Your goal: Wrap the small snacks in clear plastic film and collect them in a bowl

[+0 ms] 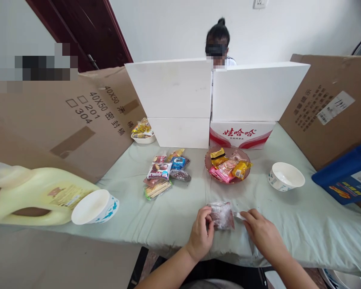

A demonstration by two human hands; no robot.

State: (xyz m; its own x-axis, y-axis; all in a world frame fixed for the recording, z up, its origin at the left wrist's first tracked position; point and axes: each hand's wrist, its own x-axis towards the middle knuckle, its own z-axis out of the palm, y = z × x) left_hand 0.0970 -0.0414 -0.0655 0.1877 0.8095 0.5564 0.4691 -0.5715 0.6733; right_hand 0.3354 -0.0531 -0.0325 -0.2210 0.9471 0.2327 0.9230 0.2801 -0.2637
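Note:
A small clear-and-brown snack packet [222,216] lies near the front edge of the cloth-covered table. My left hand [202,233] is closed on its left edge, thumb and fingers pinching it. On the other side, my right hand [263,233] pinches a small white strip [238,216] by the packet's right edge; whether the strip is joined to the packet I cannot tell. Beyond the hands stands a pink glass bowl [208,170] with several wrapped snacks. To its left is a loose pile of wrapped snacks [165,170].
White boxes [180,92] and a red-and-white carton [243,134] wall off the back, with a person [218,40] behind. Cardboard flanks both sides. Paper bowls [90,206] [286,176] stand left and right, near a yellow jug [45,176] and a blue bottle [349,176].

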